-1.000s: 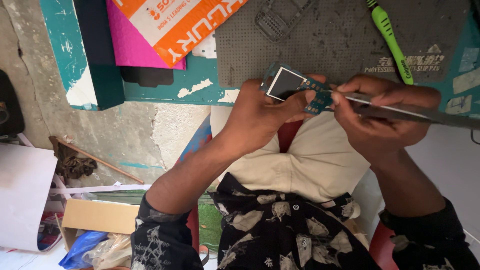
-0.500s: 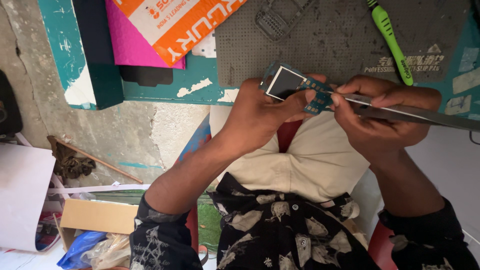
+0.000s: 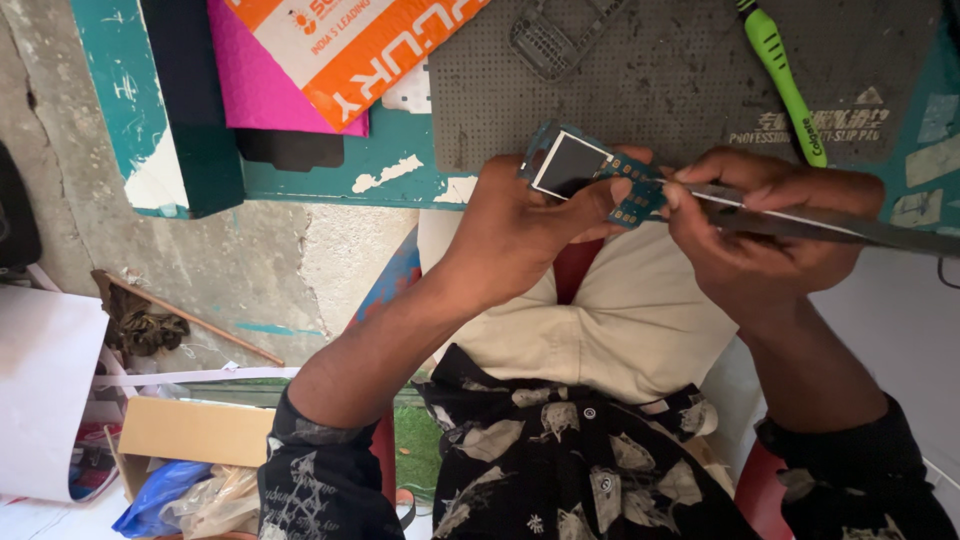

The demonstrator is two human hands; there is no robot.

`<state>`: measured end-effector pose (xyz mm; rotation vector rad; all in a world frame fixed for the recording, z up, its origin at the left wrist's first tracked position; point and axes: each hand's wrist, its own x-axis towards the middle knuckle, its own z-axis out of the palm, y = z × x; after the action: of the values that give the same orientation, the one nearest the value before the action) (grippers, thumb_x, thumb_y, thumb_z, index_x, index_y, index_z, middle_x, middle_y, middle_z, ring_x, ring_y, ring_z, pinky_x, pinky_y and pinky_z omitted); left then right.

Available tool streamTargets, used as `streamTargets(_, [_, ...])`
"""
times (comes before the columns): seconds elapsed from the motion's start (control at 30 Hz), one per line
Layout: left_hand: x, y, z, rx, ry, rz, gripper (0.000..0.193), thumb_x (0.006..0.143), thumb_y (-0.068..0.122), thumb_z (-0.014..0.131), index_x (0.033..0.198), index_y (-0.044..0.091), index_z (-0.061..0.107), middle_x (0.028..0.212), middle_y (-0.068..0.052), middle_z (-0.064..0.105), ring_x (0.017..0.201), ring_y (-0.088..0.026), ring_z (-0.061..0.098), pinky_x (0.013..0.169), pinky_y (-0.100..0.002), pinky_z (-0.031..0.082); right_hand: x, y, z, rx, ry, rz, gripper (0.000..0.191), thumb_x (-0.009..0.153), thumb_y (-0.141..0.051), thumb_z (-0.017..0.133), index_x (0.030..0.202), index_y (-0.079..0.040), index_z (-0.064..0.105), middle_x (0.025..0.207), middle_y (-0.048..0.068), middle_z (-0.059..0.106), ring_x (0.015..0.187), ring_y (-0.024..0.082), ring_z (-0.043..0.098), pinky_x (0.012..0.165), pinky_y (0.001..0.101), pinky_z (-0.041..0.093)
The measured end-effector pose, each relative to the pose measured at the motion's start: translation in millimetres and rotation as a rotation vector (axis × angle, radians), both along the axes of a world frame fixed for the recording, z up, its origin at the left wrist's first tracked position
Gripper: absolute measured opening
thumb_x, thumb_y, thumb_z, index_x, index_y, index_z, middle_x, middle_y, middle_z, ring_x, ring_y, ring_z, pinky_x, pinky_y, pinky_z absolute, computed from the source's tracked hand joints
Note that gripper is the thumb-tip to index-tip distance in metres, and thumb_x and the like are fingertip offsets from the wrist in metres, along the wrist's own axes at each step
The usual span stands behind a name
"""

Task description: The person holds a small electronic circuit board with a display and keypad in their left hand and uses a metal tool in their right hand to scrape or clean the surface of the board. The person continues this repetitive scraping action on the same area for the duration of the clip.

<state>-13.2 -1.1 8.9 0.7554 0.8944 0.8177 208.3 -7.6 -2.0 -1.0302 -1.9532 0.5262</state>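
My left hand [image 3: 520, 215] holds a small blue phone circuit board [image 3: 590, 172] with a dark screen, just below the edge of the teal table [image 3: 400, 170]. My right hand [image 3: 760, 235] grips long metal tweezers [image 3: 800, 220], whose tip touches the board's right end. Both hands hover over my lap in cream trousers [image 3: 630, 330].
A dark grey perforated work mat [image 3: 660, 80] lies on the table with a green toothbrush [image 3: 785, 85] and a phone keypad frame [image 3: 555, 35]. Orange and pink packets [image 3: 330, 60] lie to the left. On the floor: a cardboard box [image 3: 195, 430], plastic bags, white paper.
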Motion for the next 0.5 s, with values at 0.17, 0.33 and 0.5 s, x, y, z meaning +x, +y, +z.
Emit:
streamTargets(0.17, [-0.4,-0.1,0.9,-0.011,-0.02,0.004,0.028,0.106,0.005,0.063,0.128,-0.011,0.066,0.111,-0.013,0.075,0.103,-0.016,0.073,0.093,-0.033,0.067,-0.7,0.2,-0.1,0.018,-0.006,0.009,0.057,0.093,0.012,0.082,0.115,0.001,0.031,0.1,0.025,0.07,0.085,0.026,0.074,0.061,0.0262,0.056])
streamTargets(0.33, [0.7,0.3,0.8,-0.005,-0.023,0.002,0.028,0.106,0.005,0.062,0.128,-0.011,0.066,0.111,-0.013,0.075,0.103,-0.016,0.073,0.093,-0.033,0.068,-0.1,-0.5,-1.8,-0.015,0.043,0.002,0.055,0.097,0.014,0.079,0.117,-0.001,0.029,0.103,0.025,0.069,0.084,0.024,0.075,0.062,0.025,0.058])
streamTargets(0.5, [-0.9,-0.1,1.2,0.005,-0.027,0.0,0.027,0.107,0.005,0.062,0.129,-0.011,0.066,0.111,-0.014,0.075,0.103,-0.017,0.073,0.093,-0.034,0.068,0.4,-1.0,-3.2,-0.013,-0.02,-0.014,0.057,0.092,0.009,0.081,0.116,-0.001,0.031,0.1,0.023,0.072,0.08,0.021,0.074,0.057,0.0235,0.054])
